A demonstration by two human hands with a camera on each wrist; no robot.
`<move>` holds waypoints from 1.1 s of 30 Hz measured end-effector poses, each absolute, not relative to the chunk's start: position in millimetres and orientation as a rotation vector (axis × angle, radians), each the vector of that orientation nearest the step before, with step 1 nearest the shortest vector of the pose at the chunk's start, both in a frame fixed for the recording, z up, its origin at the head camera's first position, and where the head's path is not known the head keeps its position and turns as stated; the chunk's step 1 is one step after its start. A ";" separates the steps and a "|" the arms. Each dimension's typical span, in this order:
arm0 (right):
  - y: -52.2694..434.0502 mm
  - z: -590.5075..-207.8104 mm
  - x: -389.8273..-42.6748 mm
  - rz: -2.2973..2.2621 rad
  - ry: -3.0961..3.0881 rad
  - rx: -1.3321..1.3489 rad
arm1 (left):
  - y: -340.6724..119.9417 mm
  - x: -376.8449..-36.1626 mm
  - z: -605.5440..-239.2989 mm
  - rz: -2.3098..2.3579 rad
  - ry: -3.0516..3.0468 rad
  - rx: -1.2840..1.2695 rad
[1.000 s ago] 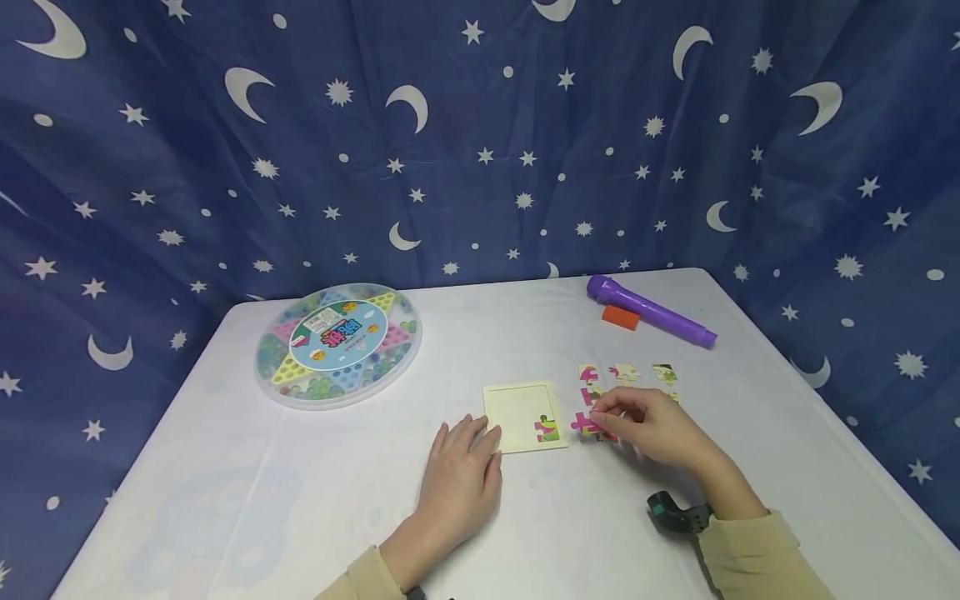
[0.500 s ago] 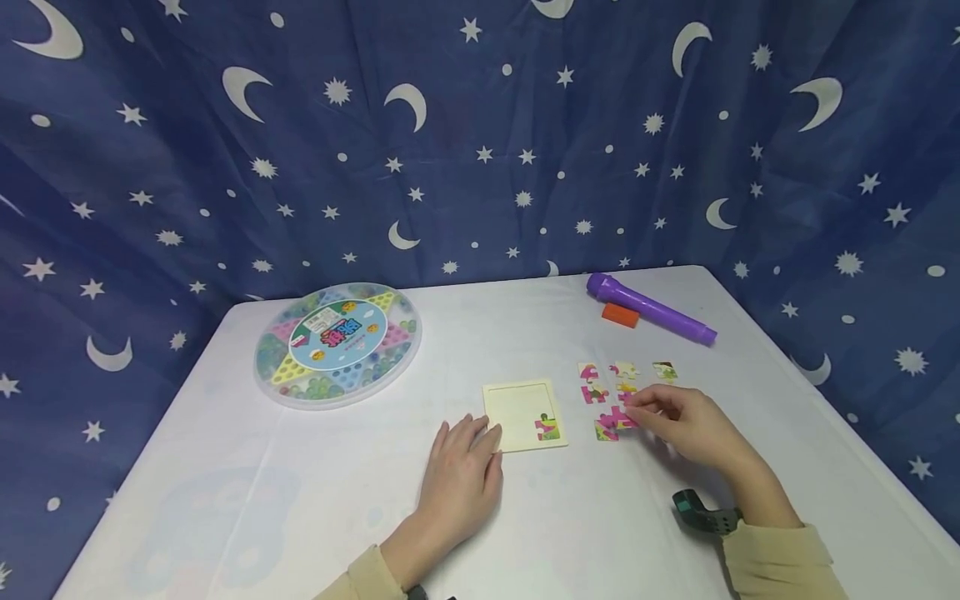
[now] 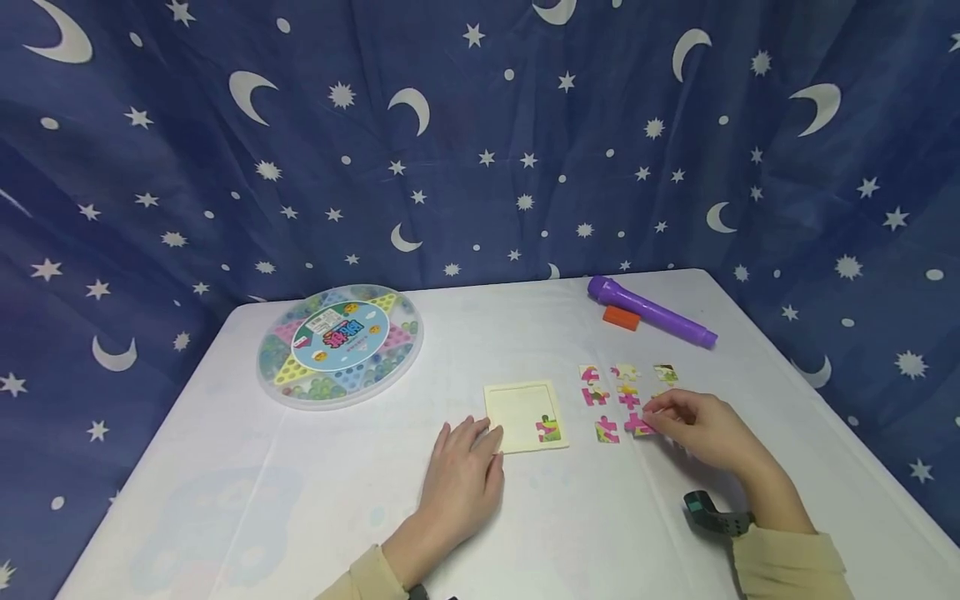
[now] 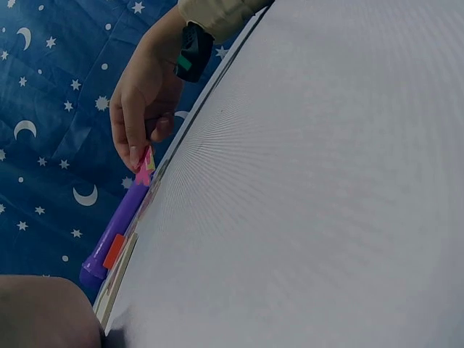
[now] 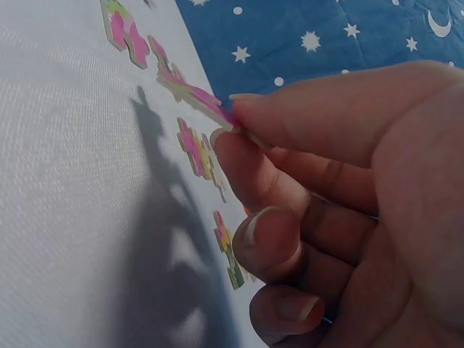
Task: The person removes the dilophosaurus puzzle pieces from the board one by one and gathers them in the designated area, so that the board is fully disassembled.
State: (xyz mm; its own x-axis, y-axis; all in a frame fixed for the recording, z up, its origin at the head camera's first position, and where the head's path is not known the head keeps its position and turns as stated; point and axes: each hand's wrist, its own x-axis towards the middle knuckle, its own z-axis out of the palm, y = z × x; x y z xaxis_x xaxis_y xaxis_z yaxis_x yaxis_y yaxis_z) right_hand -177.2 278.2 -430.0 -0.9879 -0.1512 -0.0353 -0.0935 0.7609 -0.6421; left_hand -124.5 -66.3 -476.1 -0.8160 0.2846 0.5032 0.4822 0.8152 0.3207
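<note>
A pale square puzzle tray (image 3: 517, 410) lies on the white table (image 3: 375, 492), with one coloured piece (image 3: 547, 430) set in its near right corner. My left hand (image 3: 462, 477) rests flat on the table, its fingertips touching the tray's near left corner. Several loose puzzle pieces (image 3: 606, 394) lie to the right of the tray. My right hand (image 3: 701, 429) pinches a pink piece (image 3: 638, 425) at the right of that group; the right wrist view shows the pink piece (image 5: 190, 93) held between thumb and forefinger above the table.
A round clear case of marbles with a star board (image 3: 341, 343) sits at the back left. A purple torch (image 3: 648, 311) and a small orange block (image 3: 620, 317) lie at the back right. A starry blue curtain (image 3: 480, 142) hangs behind the table.
My right hand has moved to the right, away from the tray, with a pink piece, uncovering more loose pieces. The left hand has stayed in place.
</note>
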 end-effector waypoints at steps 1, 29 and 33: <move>278.4 -430.3 -177.5 -1.032 2.866 -0.199 | -66.6 -124.4 -475.8 -0.615 -2.560 -0.572; 275.3 -438.3 -179.3 -0.964 2.945 -0.187 | -67.2 -122.1 -475.0 -0.612 -2.573 -0.588; 268.0 -436.8 -177.4 -1.041 2.938 -0.200 | -67.7 -123.2 -474.7 -0.612 -2.582 -0.588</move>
